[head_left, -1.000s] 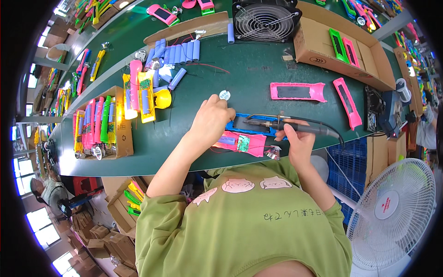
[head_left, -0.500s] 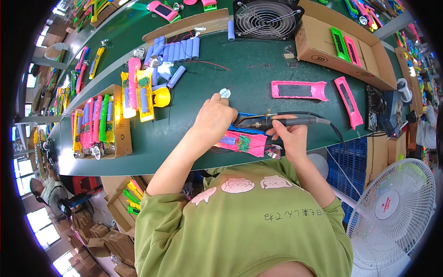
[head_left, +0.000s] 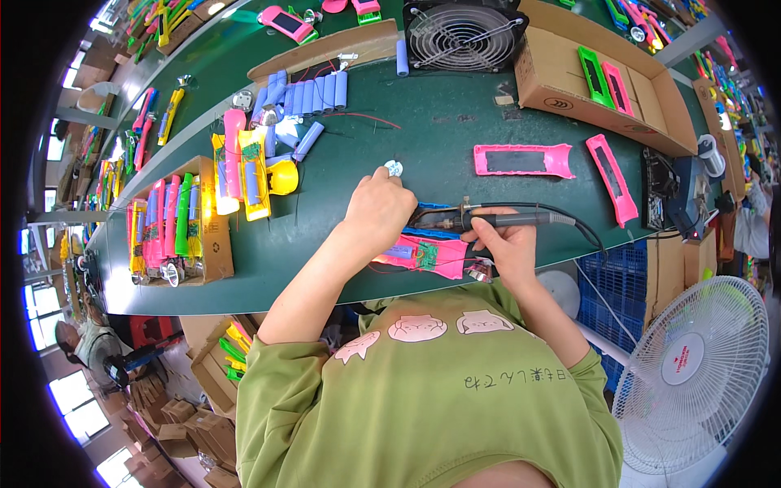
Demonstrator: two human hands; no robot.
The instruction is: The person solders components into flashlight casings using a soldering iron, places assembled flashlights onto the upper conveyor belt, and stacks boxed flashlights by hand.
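My right hand (head_left: 506,242) grips a soldering iron (head_left: 521,219) by its dark handle, the tip end pointing left over a blue plastic shell (head_left: 439,233). At the shell's left end my left hand (head_left: 381,208) is closed with fingers curled down; what they pinch is hidden. Just nearer to me lies a pink shell (head_left: 449,259) holding a blue cylindrical battery (head_left: 399,251), a green circuit board (head_left: 426,258) and red wires. A silvery lamp reflector (head_left: 480,270) sits by its right end. A small round white sticker (head_left: 394,167) shows beyond my left knuckles.
Two pink frames (head_left: 523,161) (head_left: 612,180) lie to the right, below a cardboard box (head_left: 561,104) with green and pink shells. Batteries (head_left: 317,93) and yellow shells (head_left: 254,179) are at left, beside a filled carton (head_left: 215,236). A black fan (head_left: 464,37) stands at the back.
The view has shifted slightly. The soldering iron has turned a little in my right hand and its handle sits slightly lower; my left hand stays at the blue shell's left end.
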